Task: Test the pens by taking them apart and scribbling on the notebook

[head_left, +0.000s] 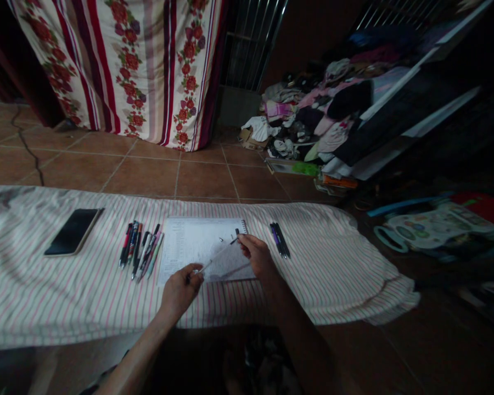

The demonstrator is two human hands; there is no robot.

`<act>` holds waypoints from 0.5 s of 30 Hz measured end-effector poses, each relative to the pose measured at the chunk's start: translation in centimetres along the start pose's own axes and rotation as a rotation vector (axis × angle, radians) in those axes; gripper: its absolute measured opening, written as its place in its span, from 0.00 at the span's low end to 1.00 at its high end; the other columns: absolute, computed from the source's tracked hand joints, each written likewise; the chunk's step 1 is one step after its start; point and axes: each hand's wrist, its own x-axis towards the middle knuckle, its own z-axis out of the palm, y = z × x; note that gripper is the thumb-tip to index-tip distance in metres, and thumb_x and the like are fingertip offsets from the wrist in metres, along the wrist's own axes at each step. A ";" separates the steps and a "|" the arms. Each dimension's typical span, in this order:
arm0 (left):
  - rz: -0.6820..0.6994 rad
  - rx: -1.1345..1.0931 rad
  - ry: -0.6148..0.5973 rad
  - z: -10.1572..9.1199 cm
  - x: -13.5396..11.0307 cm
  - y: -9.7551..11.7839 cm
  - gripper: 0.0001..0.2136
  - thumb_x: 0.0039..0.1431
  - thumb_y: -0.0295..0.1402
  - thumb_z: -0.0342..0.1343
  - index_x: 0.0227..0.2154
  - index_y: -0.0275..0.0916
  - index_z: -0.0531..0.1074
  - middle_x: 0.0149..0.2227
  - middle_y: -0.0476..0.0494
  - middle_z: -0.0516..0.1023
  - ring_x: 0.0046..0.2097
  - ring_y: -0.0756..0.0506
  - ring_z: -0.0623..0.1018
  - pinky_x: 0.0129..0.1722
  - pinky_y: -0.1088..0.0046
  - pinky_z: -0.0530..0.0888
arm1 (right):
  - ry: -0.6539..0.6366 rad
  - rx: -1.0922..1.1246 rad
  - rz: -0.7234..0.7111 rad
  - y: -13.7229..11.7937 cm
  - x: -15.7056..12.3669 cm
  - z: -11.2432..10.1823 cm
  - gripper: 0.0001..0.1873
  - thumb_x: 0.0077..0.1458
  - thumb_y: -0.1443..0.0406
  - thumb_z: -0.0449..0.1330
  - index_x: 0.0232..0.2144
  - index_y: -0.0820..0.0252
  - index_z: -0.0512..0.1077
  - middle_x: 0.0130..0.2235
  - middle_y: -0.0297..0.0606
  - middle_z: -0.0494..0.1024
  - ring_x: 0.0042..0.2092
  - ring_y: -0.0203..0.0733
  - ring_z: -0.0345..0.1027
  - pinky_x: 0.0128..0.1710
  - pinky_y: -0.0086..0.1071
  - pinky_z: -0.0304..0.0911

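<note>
My left hand (181,291) and my right hand (256,255) both pinch one thin pen (216,255), held slanted just above a spiral notebook (189,241). The left fingers grip the pen's near end, the right fingers its far, dark tip. A small loose part (221,240) lies on the open page. Left of the notebook lies a row of several pens (142,249). Two dark pens (280,240) lie to the right of it. All rest on a striped cloth (66,285).
A dark phone (73,231) lies face up on the cloth at the left. Beyond are a brown tiled floor (156,170), a flowered hanging sheet (148,66), a heap of clothes (321,120) and a colourful toy (432,227) at the right.
</note>
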 end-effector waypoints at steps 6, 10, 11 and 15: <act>0.012 0.040 -0.010 -0.3 -0.1 -0.3 0.16 0.53 0.37 0.48 0.42 0.40 0.73 0.21 0.50 0.73 0.25 0.48 0.73 0.25 0.76 0.65 | 0.074 0.085 0.002 -0.5 0.8 -0.9 0.15 0.36 0.57 0.63 0.25 0.62 0.72 0.25 0.34 0.74 0.23 0.31 0.62 0.21 0.24 0.55; 0.030 0.069 0.001 -0.3 0.1 -0.5 0.15 0.53 0.36 0.47 0.42 0.40 0.73 0.22 0.48 0.75 0.26 0.48 0.73 0.26 0.76 0.65 | 0.108 0.143 0.001 -0.5 0.5 -0.5 0.14 0.36 0.57 0.63 0.25 0.61 0.72 0.25 0.33 0.74 0.23 0.30 0.63 0.21 0.23 0.56; 0.029 0.071 0.000 -0.3 0.1 -0.5 0.16 0.53 0.36 0.47 0.42 0.40 0.73 0.22 0.48 0.75 0.26 0.48 0.73 0.26 0.76 0.65 | 0.117 0.156 0.002 -0.4 0.3 -0.3 0.14 0.36 0.57 0.63 0.25 0.61 0.72 0.25 0.33 0.74 0.24 0.30 0.64 0.22 0.23 0.56; -0.026 0.047 0.002 -0.4 0.1 -0.1 0.15 0.53 0.37 0.48 0.42 0.41 0.73 0.24 0.48 0.76 0.27 0.48 0.74 0.28 0.76 0.66 | 0.138 0.204 0.011 0.5 -0.6 1.4 0.16 0.36 0.57 0.64 0.27 0.61 0.72 0.26 0.33 0.75 0.26 0.31 0.66 0.24 0.24 0.59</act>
